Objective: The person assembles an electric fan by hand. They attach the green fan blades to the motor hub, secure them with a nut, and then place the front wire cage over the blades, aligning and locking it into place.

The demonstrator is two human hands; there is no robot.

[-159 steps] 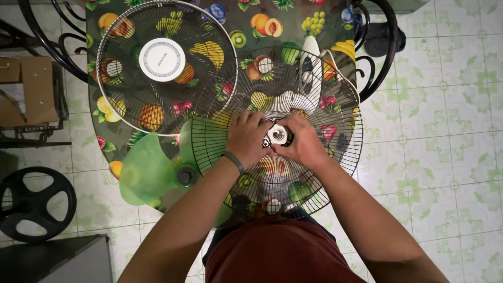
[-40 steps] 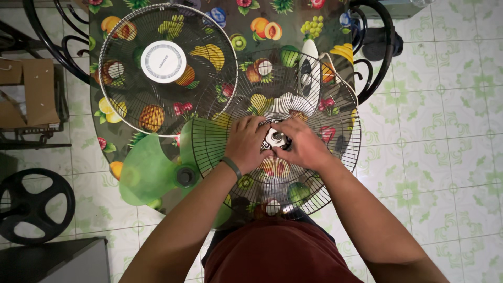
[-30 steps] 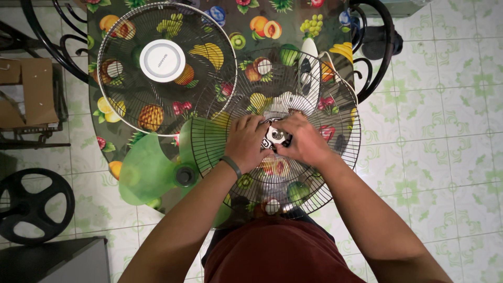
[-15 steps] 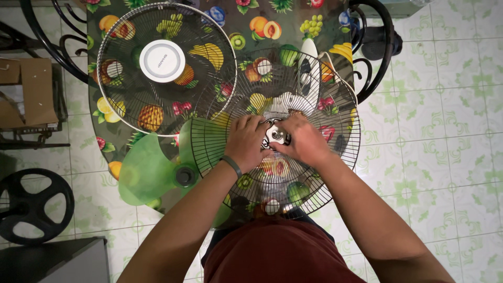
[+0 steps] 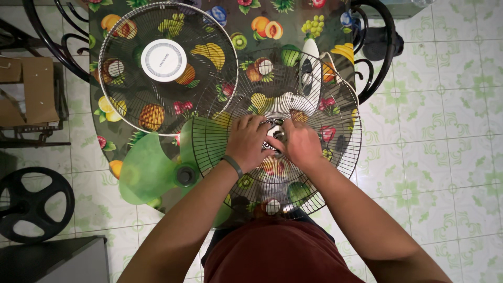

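A round wire rear fan guard point(image 5: 335, 157) lies flat on a table with a fruit-patterned cloth point(image 5: 246, 13). At its centre sits the silvery motor hub point(image 5: 274, 132). My left hand point(image 5: 246, 140) grips the hub from the left, a dark band on its wrist. My right hand point(image 5: 300, 142) closes over the hub from the right and covers most of it. The white fan body point(image 5: 309, 73) shows under the guard's far side.
The front guard point(image 5: 167, 68) with a white round cap lies at the table's far left. A green blade point(image 5: 152, 170) sits at the near-left edge. Black metal chairs point(image 5: 382, 47) flank the table. On the tiled floor at left are a black round base point(image 5: 31, 204) and a cardboard box point(image 5: 29, 89).
My right hand has shifted a little left and turned over the hub, hiding more of it. My left hand and the guard stay in place.
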